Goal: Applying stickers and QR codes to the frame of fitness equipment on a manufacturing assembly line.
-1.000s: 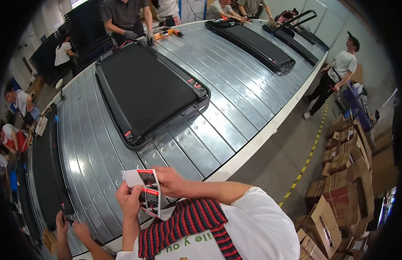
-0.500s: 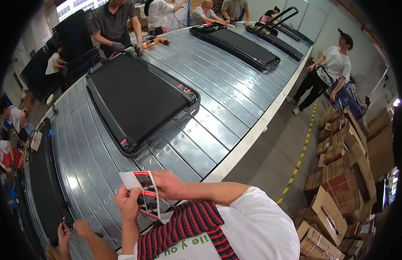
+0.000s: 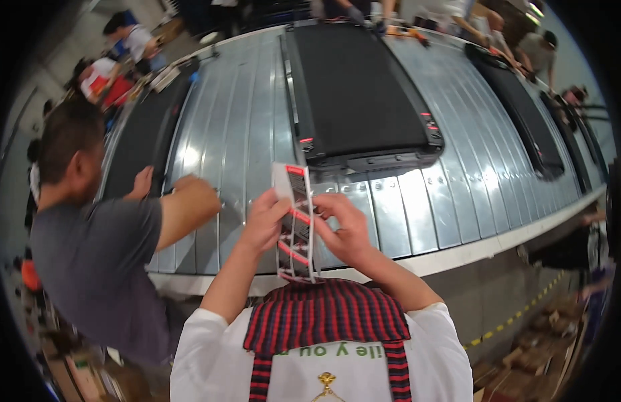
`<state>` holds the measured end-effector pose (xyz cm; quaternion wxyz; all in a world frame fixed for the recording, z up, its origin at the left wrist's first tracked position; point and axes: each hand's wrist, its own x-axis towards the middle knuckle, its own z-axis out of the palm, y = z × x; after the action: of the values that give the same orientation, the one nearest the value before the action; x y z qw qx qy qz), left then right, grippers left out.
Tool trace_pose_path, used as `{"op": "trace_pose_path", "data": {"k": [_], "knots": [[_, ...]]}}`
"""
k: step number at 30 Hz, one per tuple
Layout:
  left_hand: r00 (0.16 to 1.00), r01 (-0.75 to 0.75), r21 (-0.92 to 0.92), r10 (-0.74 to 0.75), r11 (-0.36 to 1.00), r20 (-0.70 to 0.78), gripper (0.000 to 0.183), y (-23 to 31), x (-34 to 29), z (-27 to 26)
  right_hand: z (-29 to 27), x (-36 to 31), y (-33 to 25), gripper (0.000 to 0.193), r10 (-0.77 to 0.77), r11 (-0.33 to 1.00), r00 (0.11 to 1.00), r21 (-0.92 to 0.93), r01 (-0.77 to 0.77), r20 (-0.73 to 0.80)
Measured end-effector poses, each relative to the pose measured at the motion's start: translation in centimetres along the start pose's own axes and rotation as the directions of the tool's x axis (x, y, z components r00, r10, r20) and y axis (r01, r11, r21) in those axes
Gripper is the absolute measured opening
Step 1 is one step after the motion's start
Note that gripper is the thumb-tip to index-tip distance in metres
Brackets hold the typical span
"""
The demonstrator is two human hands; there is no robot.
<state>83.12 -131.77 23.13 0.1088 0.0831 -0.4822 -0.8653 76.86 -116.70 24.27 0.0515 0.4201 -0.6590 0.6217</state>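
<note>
A long white sheet of red and black stickers [image 3: 295, 224] hangs upright in front of my chest. My left hand [image 3: 263, 221] pinches its left edge near the top. My right hand [image 3: 342, 226] has its fingers closed on the sheet's right side, at a sticker. Beyond the sheet a flat black treadmill deck [image 3: 360, 97] lies on the ribbed metal conveyor [image 3: 237, 141], its near end with small red marks a short way past my hands.
A person in a grey shirt [image 3: 96, 248] stands close on my left, with hands on the conveyor beside another black deck [image 3: 146, 134]. A third deck [image 3: 521, 110] lies to the right. Other people work at the far side. Cardboard boxes sit at lower right.
My view has swung to the left, bringing the person in grey into sight. The sticker sheet has risen and turned upright between my hands. The treadmill deck now sits straight ahead.
</note>
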Motion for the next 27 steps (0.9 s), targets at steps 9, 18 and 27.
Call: {"op": "trace_pose_path", "data": {"k": [9,18,27], "knots": [[1.0,0.005,-0.143,-0.009,0.99,-0.023,0.023,-1.8,0.6,1.3,-2.2,0.7,1.4,0.025,0.012,1.0,0.998,0.01,-0.013,0.067],[0.974,-0.056,0.355,0.129,0.933,-0.185,0.023,-1.6,0.5,2.6,-2.2,1.9,3.6,0.028,-0.001,0.999,0.992,0.045,-0.005,0.126],[0.978,-0.031,0.298,0.09,0.954,-0.186,0.023,-1.4,-2.7,-0.6,0.5,0.5,3.4,0.02,-0.022,0.971,0.976,0.239,-0.032,0.218]]}}
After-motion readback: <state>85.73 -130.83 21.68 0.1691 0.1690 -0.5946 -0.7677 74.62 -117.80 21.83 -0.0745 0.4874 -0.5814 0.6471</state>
